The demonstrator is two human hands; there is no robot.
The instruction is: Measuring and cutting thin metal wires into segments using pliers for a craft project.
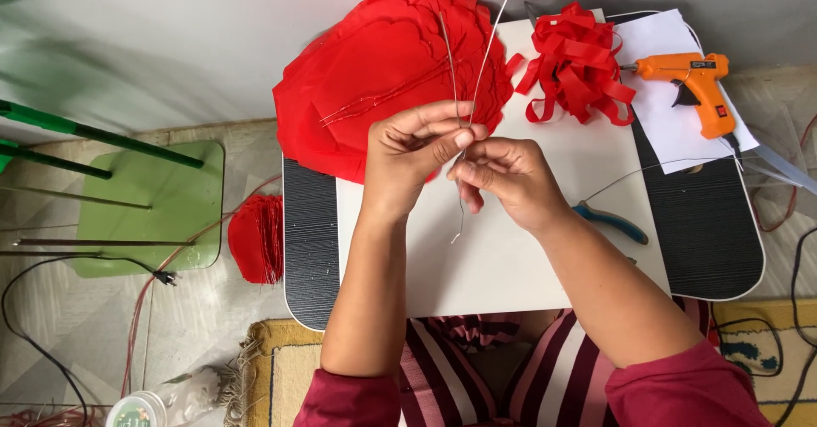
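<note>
Both hands meet above the white board (511, 265): the left hand (417, 150) and right hand (502, 176) pinch thin wires (485, 53) between closed fingertips. The wires run up over the red paper petals (374, 70), one leaving the top edge. The pinching fingers hide exactly how the strands cross.

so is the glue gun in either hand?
No, the glue gun lies on white paper at the table's far right, while both hands pinch thin wire.
</note>
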